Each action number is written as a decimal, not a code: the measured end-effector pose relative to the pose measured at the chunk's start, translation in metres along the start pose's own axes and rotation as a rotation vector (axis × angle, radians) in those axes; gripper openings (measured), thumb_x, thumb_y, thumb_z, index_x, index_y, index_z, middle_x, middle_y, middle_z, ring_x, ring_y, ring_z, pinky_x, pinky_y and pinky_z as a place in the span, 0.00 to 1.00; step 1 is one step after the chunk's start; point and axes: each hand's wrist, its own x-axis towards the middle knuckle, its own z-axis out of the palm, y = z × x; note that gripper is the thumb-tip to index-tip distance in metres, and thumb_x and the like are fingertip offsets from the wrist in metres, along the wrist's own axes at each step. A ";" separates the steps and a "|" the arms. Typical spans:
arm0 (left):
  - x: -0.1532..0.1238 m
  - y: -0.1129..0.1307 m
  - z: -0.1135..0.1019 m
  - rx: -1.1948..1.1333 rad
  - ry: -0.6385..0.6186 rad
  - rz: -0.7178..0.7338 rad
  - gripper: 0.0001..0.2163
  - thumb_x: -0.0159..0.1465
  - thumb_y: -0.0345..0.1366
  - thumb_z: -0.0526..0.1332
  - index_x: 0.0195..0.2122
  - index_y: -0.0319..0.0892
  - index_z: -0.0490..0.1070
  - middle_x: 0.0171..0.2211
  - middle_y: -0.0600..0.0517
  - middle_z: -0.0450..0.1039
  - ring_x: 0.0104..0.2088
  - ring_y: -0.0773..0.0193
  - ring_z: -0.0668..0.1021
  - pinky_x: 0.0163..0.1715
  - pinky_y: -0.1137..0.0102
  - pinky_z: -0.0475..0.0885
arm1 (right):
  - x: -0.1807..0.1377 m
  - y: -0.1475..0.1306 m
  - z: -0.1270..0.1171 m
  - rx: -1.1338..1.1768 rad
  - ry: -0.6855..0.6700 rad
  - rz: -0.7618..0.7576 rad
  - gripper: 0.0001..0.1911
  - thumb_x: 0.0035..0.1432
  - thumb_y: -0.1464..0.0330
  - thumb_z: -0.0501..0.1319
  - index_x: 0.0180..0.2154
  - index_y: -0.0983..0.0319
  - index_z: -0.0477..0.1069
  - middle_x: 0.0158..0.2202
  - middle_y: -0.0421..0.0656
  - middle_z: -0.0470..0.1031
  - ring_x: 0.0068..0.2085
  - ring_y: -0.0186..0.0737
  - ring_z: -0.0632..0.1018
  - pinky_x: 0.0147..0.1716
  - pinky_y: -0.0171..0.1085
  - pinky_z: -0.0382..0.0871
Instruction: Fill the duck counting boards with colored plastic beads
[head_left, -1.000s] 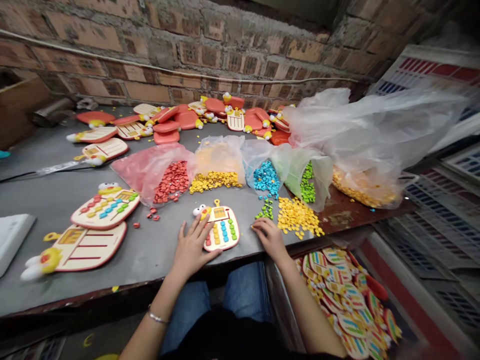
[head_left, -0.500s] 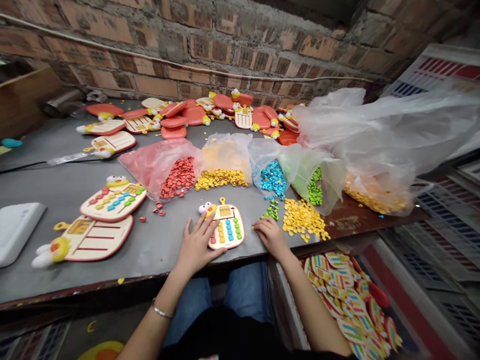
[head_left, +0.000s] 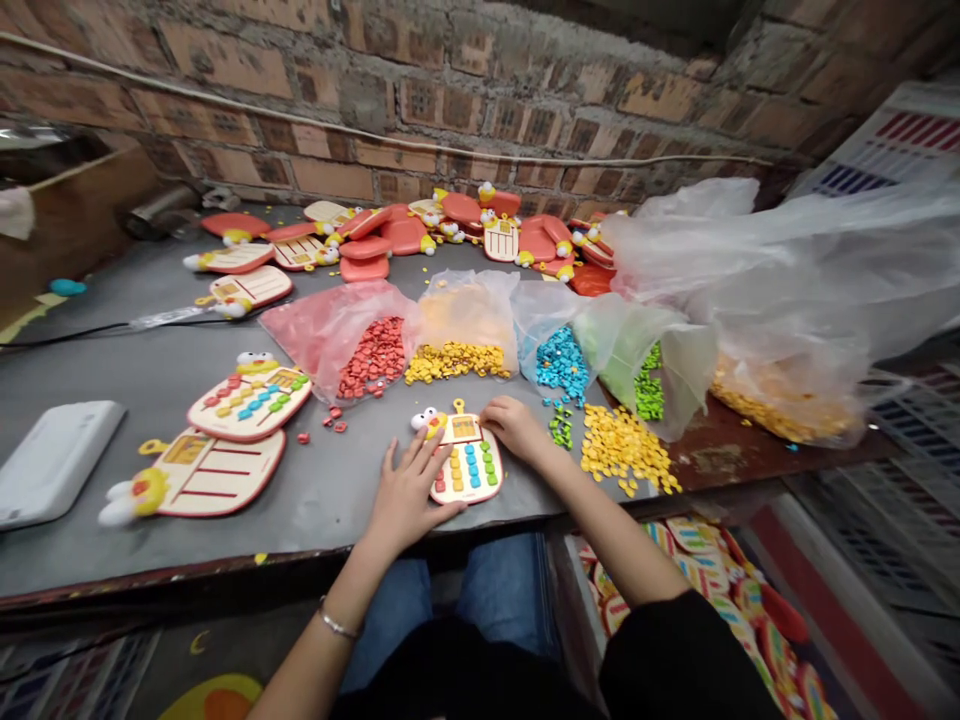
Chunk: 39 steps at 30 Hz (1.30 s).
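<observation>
A cream toy board (head_left: 466, 494) with a red rim, a yellow duck-like head with bulging white eyes and rows of red, yellow, blue and green buttons lies near the table's front edge. Spread over its left side is my left hand (head_left: 409, 490), fingers apart, thumb along the lower edge. My right hand (head_left: 517, 428) is at the board's upper right corner with its fingertips pinched together. Whatever is between those fingertips is hidden. Loose green pieces (head_left: 560, 428) and a heap of yellow pieces (head_left: 626, 450) lie to the right of this hand.
Behind the board stand open bags of red pieces (head_left: 371, 360), yellow pieces (head_left: 457, 362), blue pieces (head_left: 561, 362) and green pieces (head_left: 649, 385). Two boards (head_left: 225, 470) overlap at left, beside a white box (head_left: 56, 460). More boards (head_left: 405, 235) pile along the wall. A bin (head_left: 795, 560) sits below right.
My right hand has moved from the table beside the green pieces up and left to the board's upper right corner. My left hand stays on the board. The view has shifted slightly.
</observation>
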 end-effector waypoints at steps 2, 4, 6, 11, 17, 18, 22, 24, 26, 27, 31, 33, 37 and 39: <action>0.000 0.000 -0.001 0.000 -0.002 -0.002 0.33 0.59 0.53 0.61 0.64 0.47 0.59 0.67 0.46 0.54 0.66 0.47 0.56 0.64 0.44 0.42 | 0.007 0.002 -0.001 0.029 -0.069 -0.015 0.07 0.57 0.77 0.62 0.28 0.64 0.74 0.29 0.44 0.73 0.33 0.39 0.72 0.35 0.35 0.65; 0.000 0.001 -0.001 -0.002 0.000 -0.005 0.33 0.59 0.53 0.61 0.63 0.47 0.59 0.67 0.45 0.53 0.66 0.47 0.56 0.64 0.45 0.43 | 0.013 0.007 -0.004 0.110 -0.122 -0.003 0.06 0.56 0.77 0.63 0.28 0.64 0.74 0.29 0.43 0.73 0.33 0.38 0.72 0.35 0.34 0.64; 0.000 0.001 -0.001 -0.003 -0.003 -0.004 0.33 0.59 0.53 0.61 0.63 0.46 0.59 0.67 0.45 0.52 0.67 0.47 0.55 0.64 0.45 0.43 | 0.021 0.014 -0.008 0.231 -0.191 0.022 0.04 0.55 0.75 0.64 0.28 0.64 0.74 0.30 0.42 0.74 0.34 0.37 0.73 0.35 0.34 0.64; 0.001 0.002 -0.003 -0.002 -0.023 -0.012 0.33 0.59 0.53 0.61 0.63 0.45 0.59 0.67 0.45 0.52 0.67 0.47 0.54 0.63 0.45 0.44 | 0.051 0.041 -0.010 0.543 -0.536 0.192 0.15 0.44 0.64 0.72 0.34 0.65 0.75 0.31 0.41 0.76 0.33 0.37 0.75 0.34 0.34 0.67; 0.001 0.000 -0.001 -0.028 -0.043 -0.007 0.34 0.59 0.54 0.61 0.63 0.45 0.59 0.67 0.45 0.52 0.67 0.47 0.53 0.63 0.47 0.46 | 0.089 0.047 -0.005 0.426 -0.891 0.201 0.19 0.36 0.63 0.75 0.31 0.65 0.75 0.27 0.41 0.78 0.30 0.38 0.76 0.32 0.34 0.68; 0.001 -0.001 -0.001 -0.036 -0.046 -0.006 0.34 0.59 0.54 0.61 0.63 0.45 0.59 0.67 0.44 0.52 0.67 0.47 0.53 0.63 0.47 0.46 | 0.093 0.045 -0.006 0.372 -0.904 0.162 0.18 0.37 0.63 0.75 0.30 0.65 0.76 0.27 0.41 0.78 0.30 0.38 0.76 0.32 0.34 0.67; 0.001 -0.001 0.000 -0.069 -0.041 -0.005 0.34 0.59 0.53 0.62 0.64 0.45 0.58 0.67 0.44 0.52 0.67 0.47 0.53 0.64 0.48 0.47 | 0.100 0.032 -0.010 0.164 -0.918 0.030 0.13 0.38 0.68 0.74 0.28 0.65 0.77 0.26 0.40 0.78 0.29 0.36 0.74 0.30 0.32 0.63; 0.001 -0.001 -0.001 -0.079 -0.037 -0.004 0.34 0.59 0.52 0.63 0.64 0.45 0.58 0.67 0.45 0.52 0.67 0.47 0.53 0.64 0.48 0.47 | 0.102 0.024 -0.013 0.089 -0.914 -0.025 0.10 0.40 0.70 0.73 0.28 0.65 0.77 0.25 0.39 0.77 0.27 0.35 0.73 0.29 0.31 0.61; 0.001 -0.001 -0.001 -0.079 -0.041 -0.008 0.34 0.58 0.52 0.63 0.63 0.45 0.58 0.67 0.46 0.52 0.68 0.47 0.52 0.64 0.48 0.48 | 0.105 0.018 -0.015 0.041 -0.921 -0.073 0.08 0.41 0.72 0.72 0.28 0.65 0.77 0.24 0.38 0.76 0.26 0.33 0.72 0.28 0.31 0.60; 0.001 -0.001 -0.001 -0.077 -0.045 -0.011 0.34 0.58 0.52 0.63 0.63 0.45 0.59 0.67 0.46 0.52 0.68 0.47 0.52 0.64 0.48 0.48 | 0.107 0.016 -0.015 0.024 -0.930 -0.091 0.07 0.41 0.73 0.71 0.27 0.65 0.77 0.23 0.38 0.76 0.26 0.32 0.71 0.27 0.31 0.59; 0.001 0.000 -0.002 -0.061 -0.053 -0.006 0.34 0.58 0.51 0.63 0.63 0.45 0.59 0.68 0.47 0.51 0.68 0.48 0.52 0.64 0.49 0.48 | 0.109 0.015 -0.019 -0.005 -0.966 -0.107 0.07 0.41 0.75 0.70 0.27 0.65 0.76 0.22 0.36 0.74 0.24 0.31 0.69 0.27 0.30 0.58; 0.000 0.000 -0.002 -0.051 -0.037 -0.012 0.34 0.58 0.51 0.63 0.63 0.44 0.59 0.67 0.47 0.52 0.68 0.48 0.52 0.64 0.48 0.48 | 0.100 0.017 -0.021 0.009 -0.901 -0.080 0.06 0.43 0.74 0.70 0.28 0.65 0.76 0.23 0.37 0.75 0.25 0.32 0.70 0.28 0.30 0.59; -0.001 -0.001 0.000 -0.040 0.016 -0.045 0.34 0.58 0.51 0.63 0.63 0.43 0.59 0.67 0.45 0.53 0.67 0.47 0.53 0.63 0.48 0.49 | 0.056 0.015 -0.017 0.015 -0.482 -0.047 0.03 0.54 0.71 0.65 0.32 0.65 0.76 0.29 0.41 0.75 0.30 0.34 0.72 0.31 0.31 0.62; -0.001 -0.001 0.001 -0.043 0.017 -0.043 0.34 0.58 0.51 0.63 0.63 0.43 0.59 0.67 0.45 0.53 0.67 0.47 0.53 0.63 0.48 0.49 | 0.033 0.010 -0.010 0.005 -0.262 -0.034 0.04 0.58 0.72 0.62 0.33 0.65 0.75 0.32 0.44 0.75 0.33 0.36 0.72 0.34 0.33 0.64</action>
